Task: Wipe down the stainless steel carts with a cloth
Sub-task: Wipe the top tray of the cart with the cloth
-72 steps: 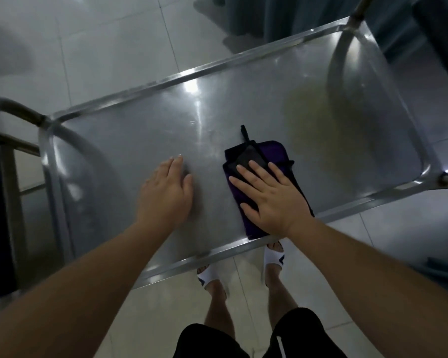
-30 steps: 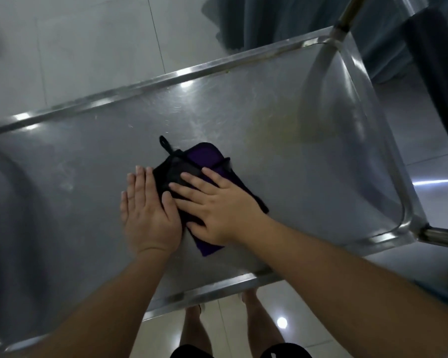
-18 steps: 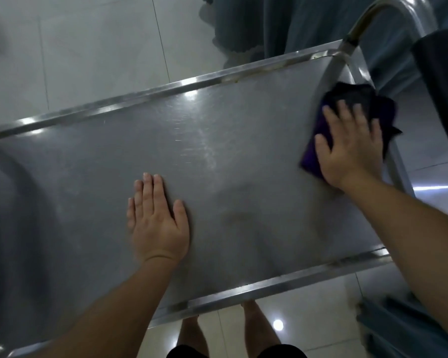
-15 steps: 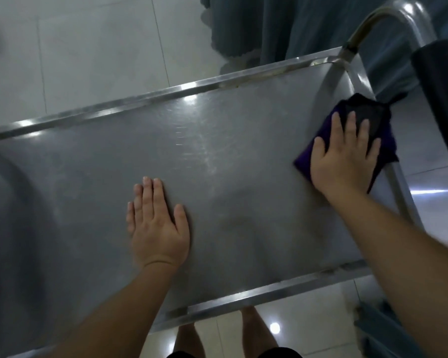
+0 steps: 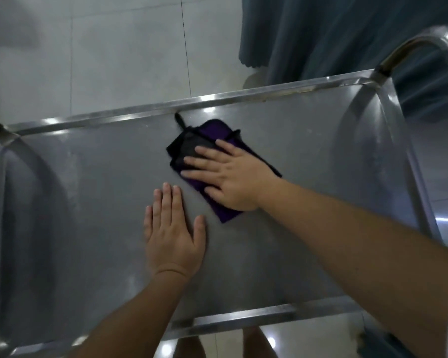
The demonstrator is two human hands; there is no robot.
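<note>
The stainless steel cart top [image 5: 308, 156] fills the view, with a raised rim all around. A folded purple and black cloth [image 5: 189, 143] lies near the far rim, a little right of centre. My right hand [image 5: 230, 177] presses flat on the cloth, fingers spread and pointing left. My left hand [image 5: 172, 233] rests flat and empty on the bare steel just in front of the cloth, fingers pointing away from me. The cloth's small black loop sticks out toward the far rim.
A curved steel handle [image 5: 424, 45] rises at the cart's far right corner, another bar at the left end [image 5: 0, 135]. A dark blue curtain [image 5: 334, 34] hangs behind the cart. Pale tiled floor [image 5: 114, 47] lies beyond, and my feet show under the near rim.
My right hand has slid the cloth from the cart's right end back left to the middle near the far rim. My left hand has stayed flat in place.
</note>
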